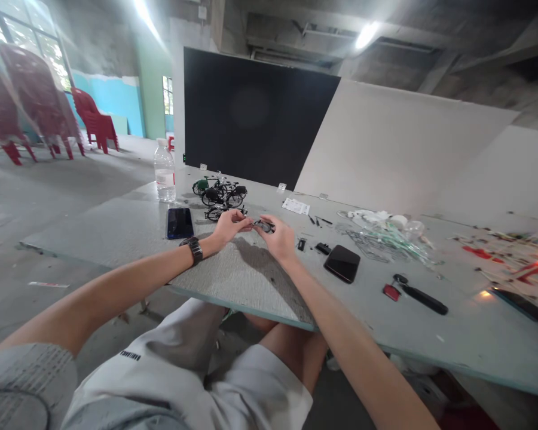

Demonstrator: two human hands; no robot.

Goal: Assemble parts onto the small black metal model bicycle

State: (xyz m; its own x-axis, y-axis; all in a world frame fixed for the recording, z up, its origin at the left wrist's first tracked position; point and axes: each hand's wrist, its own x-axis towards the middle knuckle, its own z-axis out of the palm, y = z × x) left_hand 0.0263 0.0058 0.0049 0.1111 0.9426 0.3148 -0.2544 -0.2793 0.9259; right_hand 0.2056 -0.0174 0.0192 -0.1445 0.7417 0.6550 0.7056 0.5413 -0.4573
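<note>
Between my hands, just above the table, is a small dark part (264, 226) with a rounded outline; its exact kind is too small to make out. My right hand (278, 236) grips it between thumb and fingers. At its left end, the fingertips of my left hand (231, 227) are pinched together on it. Several miniature model bicycles (222, 192), black and green, stand just beyond my left hand. One black model bicycle (216, 212) is partly hidden behind that hand. Small black parts (301, 244) lie right of my right hand.
A phone (180, 223) and a water bottle (164, 173) are on the left of the table (233, 275). To the right lie a black phone-like device (342, 263), a black-handled tool (424, 298), a red piece (391, 292) and clear plastic packaging (385, 236). Dark and white panels (255, 113) stand behind.
</note>
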